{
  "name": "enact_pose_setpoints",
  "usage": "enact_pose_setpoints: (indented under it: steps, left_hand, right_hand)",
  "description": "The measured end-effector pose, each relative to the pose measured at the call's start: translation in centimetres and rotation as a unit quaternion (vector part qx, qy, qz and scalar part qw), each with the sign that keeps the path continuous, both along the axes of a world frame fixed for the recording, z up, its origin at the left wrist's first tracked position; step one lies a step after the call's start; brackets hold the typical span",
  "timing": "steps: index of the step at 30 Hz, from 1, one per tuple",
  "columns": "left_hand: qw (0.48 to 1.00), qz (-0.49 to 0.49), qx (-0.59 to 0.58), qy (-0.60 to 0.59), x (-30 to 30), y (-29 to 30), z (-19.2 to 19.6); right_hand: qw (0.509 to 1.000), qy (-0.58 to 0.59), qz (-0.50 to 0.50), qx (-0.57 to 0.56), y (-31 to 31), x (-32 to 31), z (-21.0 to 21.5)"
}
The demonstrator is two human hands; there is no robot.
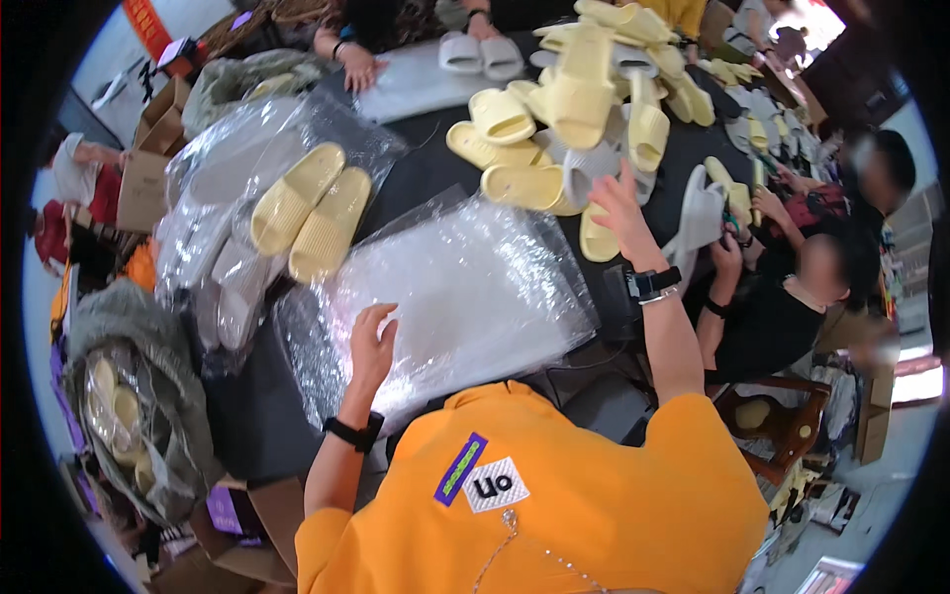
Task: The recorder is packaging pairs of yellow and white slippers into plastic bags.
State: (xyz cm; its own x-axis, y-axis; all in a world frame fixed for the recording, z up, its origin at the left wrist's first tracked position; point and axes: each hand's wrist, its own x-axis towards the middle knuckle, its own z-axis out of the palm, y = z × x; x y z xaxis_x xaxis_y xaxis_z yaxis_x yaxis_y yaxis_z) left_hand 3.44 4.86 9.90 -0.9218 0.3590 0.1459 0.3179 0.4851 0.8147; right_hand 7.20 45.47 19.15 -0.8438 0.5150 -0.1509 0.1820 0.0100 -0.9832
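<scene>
My left hand (pixel 371 345) hovers over the near left part of a stack of clear plastic bags (pixel 465 297), its fingers loosely bent and nothing held. My right hand (pixel 623 210) reaches over the near edge of a heap of slippers with fingers spread. Beneath and beside it lie a grey slipper (pixel 588 174) and a pale yellow slipper (pixel 598 241); whether it touches them I cannot tell. More yellow slippers (pixel 581 94) are piled beyond. To the left, a yellow slipper pair (pixel 327 233) rests on bagged grey slippers (pixel 247 262).
Across the dark table (pixel 421 163), a co-worker's hand (pixel 361 69) lies on plastic beside a grey slipper pair (pixel 482 56). At right, a person in black (pixel 762 317) sits near a grey slipper (pixel 701 210). A sack of bagged slippers (pixel 163 346) stands at left.
</scene>
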Motion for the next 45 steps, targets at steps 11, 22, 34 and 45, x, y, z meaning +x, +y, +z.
enact_pose_setpoints:
  steps: [11, 22, 34, 45]
  left_hand:
    - [0.968, 0.208, -0.141, -0.016, 1.8, -7.2, -8.2]
    - [0.958, 0.216, -0.189, -0.017, 1.6, -5.4, -7.9]
    - [0.958, 0.225, -0.159, -0.077, 1.6, -3.8, -7.8]
    - [0.952, 0.266, -0.029, -0.152, 1.4, -8.5, -8.2]
  right_hand:
    - [0.959, -0.207, 0.133, 0.14, -5.2, 5.2, -13.5]
    - [0.98, -0.097, 0.141, 0.098, -7.3, 5.2, -12.0]
    - [0.937, -0.163, 0.075, 0.3, -4.5, 7.0, -13.5]
    - [0.91, -0.223, 0.162, 0.31, -7.9, 4.6, -16.4]
